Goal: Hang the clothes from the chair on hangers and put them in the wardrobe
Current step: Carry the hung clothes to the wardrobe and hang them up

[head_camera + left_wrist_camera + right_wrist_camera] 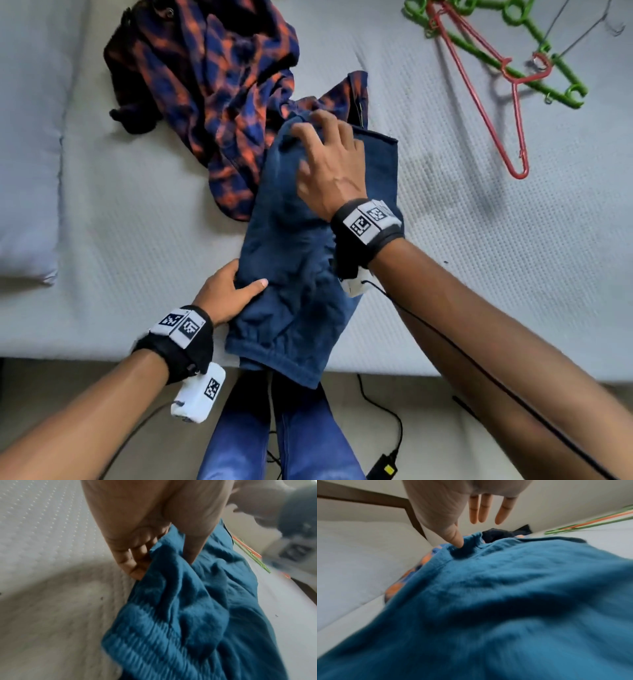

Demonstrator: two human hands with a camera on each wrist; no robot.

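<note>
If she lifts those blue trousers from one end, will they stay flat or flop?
Probably flop: the blue trousers crease and bunch where the left hand grips them, and one end already droops off the bed. The gathered waistband looks soft, so likely light and not slippery.

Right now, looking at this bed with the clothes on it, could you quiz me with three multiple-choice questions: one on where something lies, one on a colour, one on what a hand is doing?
1. Where does the red hanger lie?
A. on the floor
B. on the bed, crossing the green hanger
C. under the checked shirt

2. What colour are the trousers being handled?
A. dark blue
B. white
C. yellow

3. What is the left hand doing?
A. lying flat on the pillow
B. holding a hanger
C. gripping the trousers near the waistband

Answers: 1 B, the two hangers overlap on the bed cover; 2 A, both wrist views show blue cloth; 3 C, the left wrist view shows fingers and thumb pinching the cloth.
</note>
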